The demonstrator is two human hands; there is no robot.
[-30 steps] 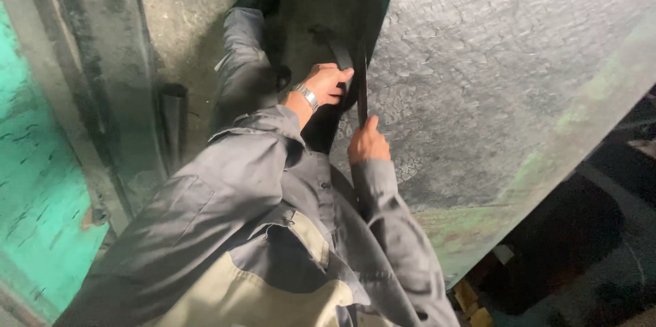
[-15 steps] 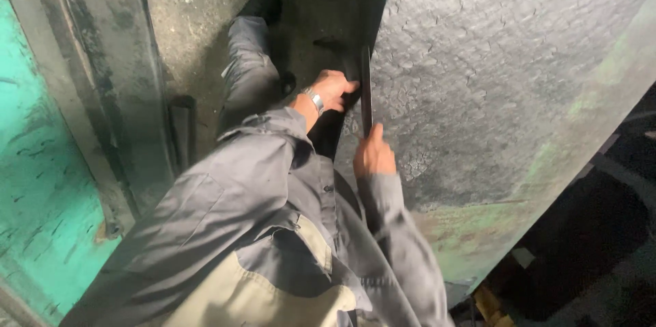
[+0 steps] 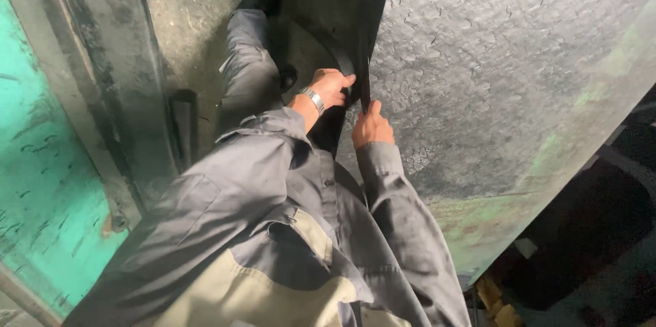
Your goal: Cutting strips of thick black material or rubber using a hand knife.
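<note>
Now both my hands pinch the dark strap (image 3: pixel 364 84): left hand (image 3: pixel 333 88) higher, right hand (image 3: pixel 371 129) lower, beside the grey sheet (image 3: pixel 506 74).

Rough, crackled matt grey panel (image 3: pixel 506 60), worn green paint on metal frame (image 3: pixel 34 183), soft grey cloth sleeve (image 3: pixel 403 224), shiny metal wristband (image 3: pixel 314 100).
</note>
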